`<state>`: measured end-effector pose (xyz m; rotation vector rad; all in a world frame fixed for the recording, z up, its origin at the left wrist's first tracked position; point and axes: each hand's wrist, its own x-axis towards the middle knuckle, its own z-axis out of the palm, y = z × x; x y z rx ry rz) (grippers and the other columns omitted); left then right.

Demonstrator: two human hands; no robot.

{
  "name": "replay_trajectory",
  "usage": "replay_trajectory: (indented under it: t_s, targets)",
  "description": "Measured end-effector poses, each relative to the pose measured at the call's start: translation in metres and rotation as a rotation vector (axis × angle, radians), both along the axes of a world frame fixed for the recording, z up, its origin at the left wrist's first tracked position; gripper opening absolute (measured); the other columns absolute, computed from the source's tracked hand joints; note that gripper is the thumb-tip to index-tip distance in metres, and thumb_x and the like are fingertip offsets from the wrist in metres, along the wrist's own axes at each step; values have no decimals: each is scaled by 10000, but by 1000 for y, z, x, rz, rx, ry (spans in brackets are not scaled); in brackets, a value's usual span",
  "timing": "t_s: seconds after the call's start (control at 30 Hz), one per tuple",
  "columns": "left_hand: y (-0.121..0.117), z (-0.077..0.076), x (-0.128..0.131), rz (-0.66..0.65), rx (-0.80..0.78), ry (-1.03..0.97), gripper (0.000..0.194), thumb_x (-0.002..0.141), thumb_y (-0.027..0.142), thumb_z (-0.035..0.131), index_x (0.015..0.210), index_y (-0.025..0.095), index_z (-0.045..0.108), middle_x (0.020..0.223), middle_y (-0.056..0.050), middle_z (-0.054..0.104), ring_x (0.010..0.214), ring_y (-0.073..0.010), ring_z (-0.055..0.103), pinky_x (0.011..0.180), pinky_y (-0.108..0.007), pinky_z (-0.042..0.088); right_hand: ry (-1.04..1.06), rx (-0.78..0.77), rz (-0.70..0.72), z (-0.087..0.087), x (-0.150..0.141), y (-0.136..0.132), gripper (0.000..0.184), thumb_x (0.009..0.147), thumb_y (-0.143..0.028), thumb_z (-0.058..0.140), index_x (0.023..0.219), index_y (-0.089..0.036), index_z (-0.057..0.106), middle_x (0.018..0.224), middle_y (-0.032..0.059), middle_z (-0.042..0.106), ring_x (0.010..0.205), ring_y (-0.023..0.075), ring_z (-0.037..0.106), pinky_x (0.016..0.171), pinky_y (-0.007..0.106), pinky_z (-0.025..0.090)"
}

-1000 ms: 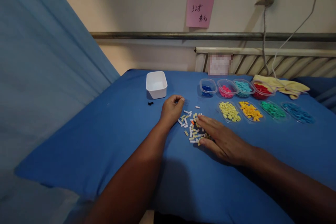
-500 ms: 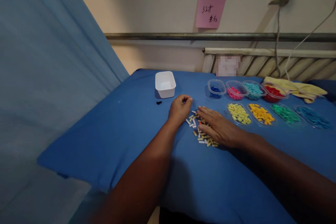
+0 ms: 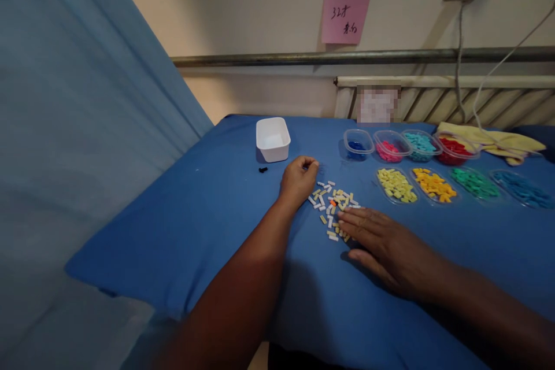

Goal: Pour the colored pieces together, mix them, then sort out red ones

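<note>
A loose pile of small white and pale yellow blocks (image 3: pixel 340 199), with an orange piece among them, lies on the blue cloth. My right hand (image 3: pixel 384 243) is open and flat at the near right side of the pile, its fingertips over some blocks. Just left of the pile rests my left hand (image 3: pixel 299 178), its fingers curled and thumb against the forefinger; whatever is in that pinch is hidden. Beyond it stands a white plastic box (image 3: pixel 273 140), and a small black piece (image 3: pixel 263 170) lies in front of the box.
To the right stand clear tubs of dark blue (image 3: pixel 357 149), pink (image 3: pixel 390 151), turquoise (image 3: pixel 420 143), red (image 3: pixel 453 151), pale yellow (image 3: pixel 396 185), orange (image 3: pixel 433 184), green (image 3: pixel 474 183) and blue-green (image 3: pixel 520 189) pieces. A yellow cloth (image 3: pixel 498 141) lies behind. A blue curtain (image 3: pixel 87 127) hangs left.
My right hand has slid toward me and to the right, uncovering more of the blocks. My left hand has stayed in place, still pinched.
</note>
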<state>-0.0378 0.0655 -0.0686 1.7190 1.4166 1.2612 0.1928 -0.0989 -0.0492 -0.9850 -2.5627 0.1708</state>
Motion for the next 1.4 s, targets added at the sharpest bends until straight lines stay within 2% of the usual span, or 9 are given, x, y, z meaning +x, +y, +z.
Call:
replay_trajectory:
  t_s: [0.1,0.27,0.47,0.63,0.83,1.07,1.27,1.4]
  targets:
    - [0,2,0,4,-10,16,179,959,320,669,1000,187,782,935,-29,786,813,-183,699,759,-298,504,42,34,-56,2,7,5,422,1103,-315,589,1503,-189,641,1530,151,680,1449,333,623,1204,598,531]
    - [1,1,1,-1,-11,4,171,955,323,666,978,196,778,927,-24,787,809,-184,700,751,-301,503,81,37,38,7,8,8,359,1094,-272,604,1442,-217,672,1442,132,743,1350,300,700,1132,523,598]
    - [2,1,2,-2,-27,-9,167,950,326,667,966,199,774,898,-24,780,786,-188,692,715,-302,490,204,63,-158,18,27,21,261,1077,-224,594,1299,-242,729,1180,103,818,1045,277,781,914,459,660]
    - [4,4,2,10,-38,2,155,923,260,671,1000,197,789,922,-24,785,790,-184,694,739,-305,500,166,-25,-173,9,41,22,196,1078,-245,586,1145,-229,769,1008,89,803,899,258,761,800,423,640]
    - [2,11,3,34,-85,35,227,860,175,667,1033,194,812,878,-18,772,723,-169,656,731,-298,504,175,-104,-96,0,36,20,202,1084,-274,595,1123,-231,788,1020,95,809,911,238,757,825,404,638]
    - [4,8,2,22,-72,41,236,840,181,665,1018,192,821,891,-33,772,772,-181,666,759,-296,525,262,-110,-124,5,27,26,202,1087,-281,600,1162,-219,777,1042,92,802,934,225,743,828,384,612]
    - [6,7,1,11,-56,56,226,854,199,655,1009,187,818,916,-39,779,759,-176,664,754,-300,521,185,-86,-9,10,16,30,194,1078,-237,586,1114,-210,774,1061,99,781,983,246,722,872,411,604]
    - [5,7,2,14,-57,48,227,852,198,657,1008,185,822,910,-39,778,752,-175,657,755,-301,524,276,-78,-83,8,26,29,194,1044,-187,593,1134,-228,761,1086,91,790,983,240,730,878,413,606]
